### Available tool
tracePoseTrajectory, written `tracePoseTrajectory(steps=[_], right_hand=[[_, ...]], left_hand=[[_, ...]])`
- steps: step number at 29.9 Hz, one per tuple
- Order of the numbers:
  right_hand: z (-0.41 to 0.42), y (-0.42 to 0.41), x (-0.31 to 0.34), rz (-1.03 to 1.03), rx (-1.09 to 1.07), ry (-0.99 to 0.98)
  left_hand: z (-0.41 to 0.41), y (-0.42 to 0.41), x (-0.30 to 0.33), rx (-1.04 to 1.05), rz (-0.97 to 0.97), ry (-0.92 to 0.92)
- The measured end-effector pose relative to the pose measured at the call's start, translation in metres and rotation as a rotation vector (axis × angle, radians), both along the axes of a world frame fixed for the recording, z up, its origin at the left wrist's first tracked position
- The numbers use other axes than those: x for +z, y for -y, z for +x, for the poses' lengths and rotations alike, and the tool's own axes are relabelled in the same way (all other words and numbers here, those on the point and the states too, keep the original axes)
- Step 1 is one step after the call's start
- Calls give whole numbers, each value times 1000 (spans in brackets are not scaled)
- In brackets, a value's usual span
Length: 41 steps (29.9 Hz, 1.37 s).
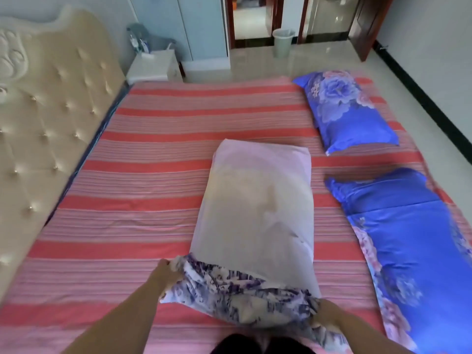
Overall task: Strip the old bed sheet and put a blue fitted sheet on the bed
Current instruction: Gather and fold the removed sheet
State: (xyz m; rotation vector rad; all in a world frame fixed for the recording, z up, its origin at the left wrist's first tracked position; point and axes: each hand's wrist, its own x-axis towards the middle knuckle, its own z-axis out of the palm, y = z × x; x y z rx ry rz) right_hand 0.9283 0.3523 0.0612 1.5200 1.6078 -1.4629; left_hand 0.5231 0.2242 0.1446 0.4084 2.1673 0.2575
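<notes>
Red-striped sheet [163,159], seemingly flat, across bed

We see two arms entering from the bottom edge of the picture. Both forearms are bare up to the edge; no sleeve, watch, bracelet or glove shows on them. The left hand [167,270] and the right hand [325,314] carry no ring that we can make out, although the picture is a little blurred there. Between the arms, at the bottom edge, we see a dark, nearly black garment [252,344].
</notes>
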Motion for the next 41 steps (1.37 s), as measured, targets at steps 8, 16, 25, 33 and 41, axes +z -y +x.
tracePoseTrajectory(steps=[8,16,25,33,41], right_hand=[[12,-17,19,-181,-401,-164],[34,45,17,-265,305,231],[29,57,15,-141,-170,-80],[41,111,9,495,-201,-62],[52,199,23,764,85,154]], left_hand=[[-3,22,-15,108,-41,77],[34,78,-15,-633,-618,72],[39,121,-59,-351,-257,53],[79,141,-66,-55,211,-89],[60,177,-46,-411,-103,387]])
